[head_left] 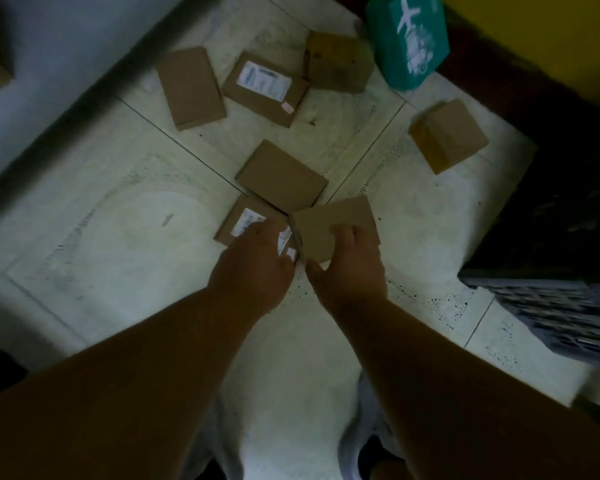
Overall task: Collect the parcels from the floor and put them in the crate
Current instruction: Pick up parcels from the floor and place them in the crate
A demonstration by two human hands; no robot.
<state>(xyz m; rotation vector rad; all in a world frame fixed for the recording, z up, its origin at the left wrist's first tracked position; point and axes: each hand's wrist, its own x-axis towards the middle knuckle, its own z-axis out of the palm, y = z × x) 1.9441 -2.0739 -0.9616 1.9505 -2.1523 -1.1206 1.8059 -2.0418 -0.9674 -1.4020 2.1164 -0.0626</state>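
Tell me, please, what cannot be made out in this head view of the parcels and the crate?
- Crate: cut off by the right edge; its inside is unseen.
- Labelled parcel: half hidden under the left hand; label print too blurred.
- Tilted parcel: near edge hidden by the right hand.
- Teal box: cut by the top edge.

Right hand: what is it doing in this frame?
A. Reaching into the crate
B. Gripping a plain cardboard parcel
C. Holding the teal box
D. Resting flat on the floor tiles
B: the right hand has its fingers curled over the edge of a plain cardboard parcel, thumb underneath.
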